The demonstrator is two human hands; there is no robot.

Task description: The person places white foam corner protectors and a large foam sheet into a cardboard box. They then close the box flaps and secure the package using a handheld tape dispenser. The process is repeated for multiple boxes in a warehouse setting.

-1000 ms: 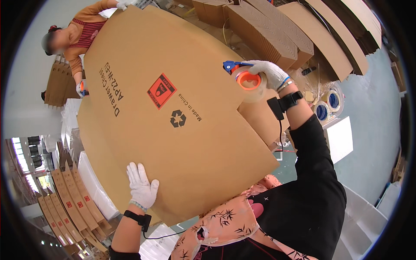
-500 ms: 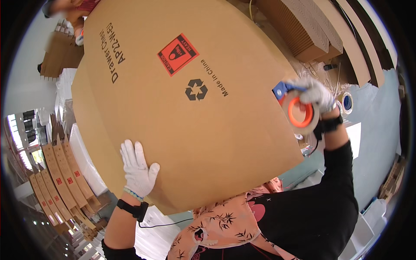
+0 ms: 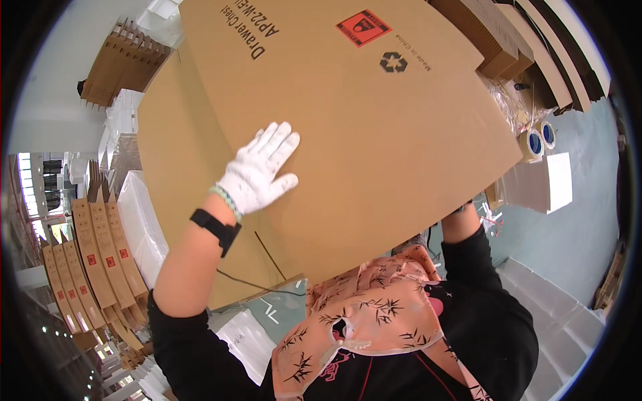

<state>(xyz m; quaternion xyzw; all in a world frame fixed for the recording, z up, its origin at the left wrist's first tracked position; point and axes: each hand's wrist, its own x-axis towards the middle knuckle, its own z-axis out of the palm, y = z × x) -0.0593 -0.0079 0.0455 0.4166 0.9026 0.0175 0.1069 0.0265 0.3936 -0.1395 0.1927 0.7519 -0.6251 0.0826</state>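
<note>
A large brown cardboard carton (image 3: 348,147) with black print and a red caution label (image 3: 363,28) fills the middle of the head view. My left hand (image 3: 257,170), in a white glove, lies flat on its top panel with the fingers stretched out and thumb apart. A fold or seam runs across the panel to the left of that hand. My right forearm (image 3: 463,226) reaches under the carton's near right edge, so the right hand and whatever it holds are hidden.
Two tape rolls (image 3: 533,144) and a white block (image 3: 558,182) lie to the right. Stacked flat cardboard (image 3: 491,40) stands at the far right. Labelled cartons (image 3: 100,257) and a white wrapped slab (image 3: 144,224) stand to the left. A thin cable hangs near my left wrist.
The carton has shifted and turned, its label now further right and up. My left hand slid right and forward. My right hand, earlier holding an orange-cored tape dispenser, went under the carton's edge.
</note>
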